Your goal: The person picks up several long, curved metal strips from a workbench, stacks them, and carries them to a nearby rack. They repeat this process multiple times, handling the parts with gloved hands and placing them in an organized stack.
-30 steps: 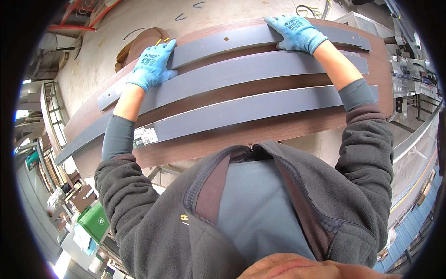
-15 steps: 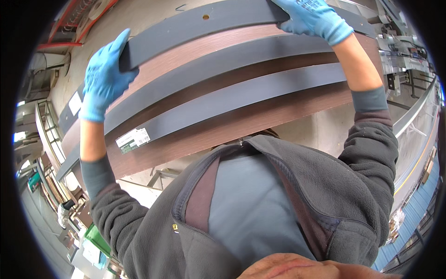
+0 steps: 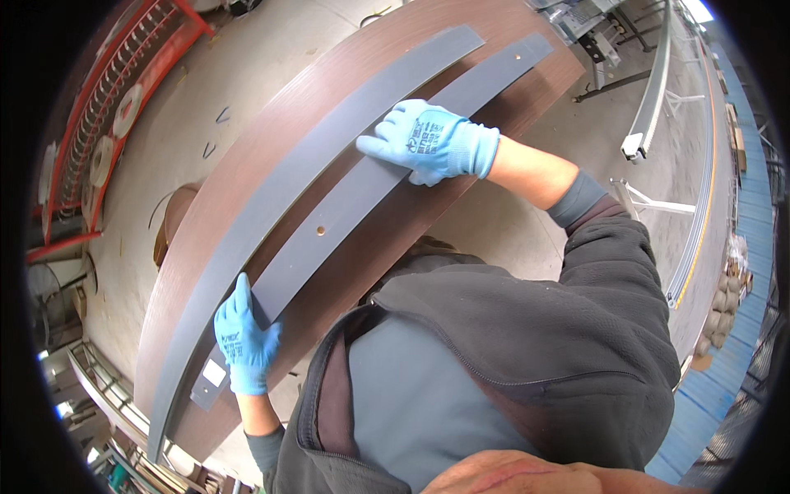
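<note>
Blue-gloved left hand (image 3: 247, 342) and right hand (image 3: 420, 142) pinch a holed gray strip (image 3: 341, 206) across its width over a brown board (image 3: 271, 148); level grips should limit twisting.

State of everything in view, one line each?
Left hand: gloved, gripping
Right hand: gloved, gripping
Holed strip: held in both hands
Panel: partly covered
Plain strip: lying on panel, untouched
White label: on holed strip
Jacket: unzipped
</note>
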The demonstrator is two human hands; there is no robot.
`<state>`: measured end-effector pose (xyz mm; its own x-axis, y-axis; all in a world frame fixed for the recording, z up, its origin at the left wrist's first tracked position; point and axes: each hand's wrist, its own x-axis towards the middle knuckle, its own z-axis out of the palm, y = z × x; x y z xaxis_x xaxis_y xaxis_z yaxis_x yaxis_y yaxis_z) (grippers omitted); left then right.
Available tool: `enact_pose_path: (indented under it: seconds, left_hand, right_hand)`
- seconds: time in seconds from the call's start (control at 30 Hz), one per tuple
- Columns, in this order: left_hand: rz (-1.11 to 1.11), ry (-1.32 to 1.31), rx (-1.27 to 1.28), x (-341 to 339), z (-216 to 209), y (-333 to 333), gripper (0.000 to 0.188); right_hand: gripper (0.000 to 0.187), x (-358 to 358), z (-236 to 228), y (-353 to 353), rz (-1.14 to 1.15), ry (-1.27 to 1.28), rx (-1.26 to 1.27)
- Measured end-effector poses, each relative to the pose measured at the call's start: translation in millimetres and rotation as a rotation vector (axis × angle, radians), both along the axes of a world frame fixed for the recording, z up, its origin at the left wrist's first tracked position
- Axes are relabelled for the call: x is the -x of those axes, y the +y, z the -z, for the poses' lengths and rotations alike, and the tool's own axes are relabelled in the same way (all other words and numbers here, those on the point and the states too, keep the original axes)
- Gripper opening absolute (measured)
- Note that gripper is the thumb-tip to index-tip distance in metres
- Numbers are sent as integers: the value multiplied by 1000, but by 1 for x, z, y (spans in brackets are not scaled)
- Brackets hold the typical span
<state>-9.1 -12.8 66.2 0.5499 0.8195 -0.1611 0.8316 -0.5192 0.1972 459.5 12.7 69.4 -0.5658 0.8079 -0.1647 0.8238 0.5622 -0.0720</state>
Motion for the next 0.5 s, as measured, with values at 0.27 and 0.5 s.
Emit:
enact_pose_path:
  seconds: [0.27, 0.5]
  left_hand:
    - [58, -69, -157, -8, 10, -4, 120]
    - [-25, -76, -119, -4, 24, -2, 110]
  right_hand:
    - [94, -12, 19, -40, 110, 334, -314]
    - [92, 14, 108, -123, 1583, 1609, -123]
